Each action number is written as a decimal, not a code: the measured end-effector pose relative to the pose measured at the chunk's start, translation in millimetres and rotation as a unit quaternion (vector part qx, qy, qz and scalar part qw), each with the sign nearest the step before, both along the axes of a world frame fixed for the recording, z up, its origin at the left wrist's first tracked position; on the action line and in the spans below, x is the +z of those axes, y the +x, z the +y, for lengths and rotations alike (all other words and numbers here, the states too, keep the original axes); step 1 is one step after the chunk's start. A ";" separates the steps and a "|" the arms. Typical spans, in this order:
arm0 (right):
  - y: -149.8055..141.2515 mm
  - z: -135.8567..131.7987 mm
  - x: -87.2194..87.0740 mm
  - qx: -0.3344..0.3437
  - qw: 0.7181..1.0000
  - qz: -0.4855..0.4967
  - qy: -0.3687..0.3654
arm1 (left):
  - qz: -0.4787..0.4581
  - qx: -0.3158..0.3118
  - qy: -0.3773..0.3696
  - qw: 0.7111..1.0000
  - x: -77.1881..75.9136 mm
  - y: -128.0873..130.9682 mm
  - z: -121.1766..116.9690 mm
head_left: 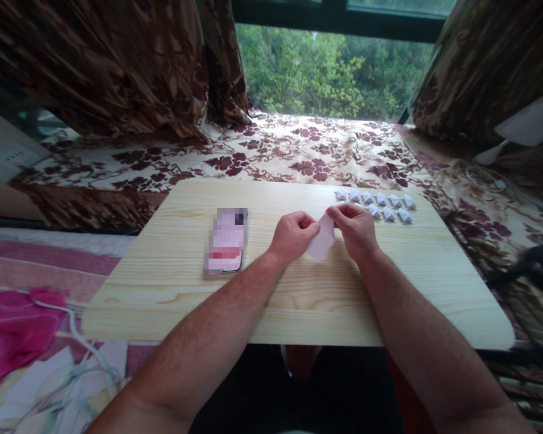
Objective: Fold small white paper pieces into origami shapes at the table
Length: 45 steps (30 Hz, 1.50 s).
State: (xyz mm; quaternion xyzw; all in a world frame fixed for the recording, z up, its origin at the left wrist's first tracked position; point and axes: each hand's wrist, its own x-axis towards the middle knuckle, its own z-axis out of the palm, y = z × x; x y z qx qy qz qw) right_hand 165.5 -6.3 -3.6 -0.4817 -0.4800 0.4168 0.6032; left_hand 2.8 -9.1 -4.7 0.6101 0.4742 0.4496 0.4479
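Between my hands, a small pale sheet of paper [321, 239] is held just over the wooden table. My left hand [293, 234] pinches its left edge between thumb and fingers. At its upper right corner, my right hand [353, 226] grips it the same way. Behind my right hand, several small folded white paper pieces [381, 199] stand in two rows on the table; part of the nearer row is hidden by that hand.
A pixelated phone [226, 241] lies on the left of the light wooden table [172, 301]. Left of the table are a pink cloth [18, 331], white cables and loose papers [49, 380]. A flowered window seat [308, 147] runs behind, and a white lamp [529, 120] stands at right.
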 end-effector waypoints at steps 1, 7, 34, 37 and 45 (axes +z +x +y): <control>0.0 0.1 0.0 0.002 1.000 -0.002 -0.003 | 0.001 -0.001 0.001 1.000 0.0 0.0 -0.1; -0.9 -0.9 1.1 -0.002 1.000 -0.008 0.005 | 0.005 -0.009 0.008 1.000 0.5 -0.1 -0.9; 0.1 0.4 -3.1 0.034 0.998 -0.043 0.004 | -0.034 0.017 -0.010 0.999 3.1 -0.4 -0.3; -0.4 0.4 -2.6 0.032 0.999 -0.043 0.004 | -0.040 0.020 -0.018 0.999 3.1 -0.4 0.2; -0.2 1.0 -3.8 0.078 0.996 -0.024 -0.026 | -0.061 0.050 -0.022 0.997 0.2 -2.9 4.3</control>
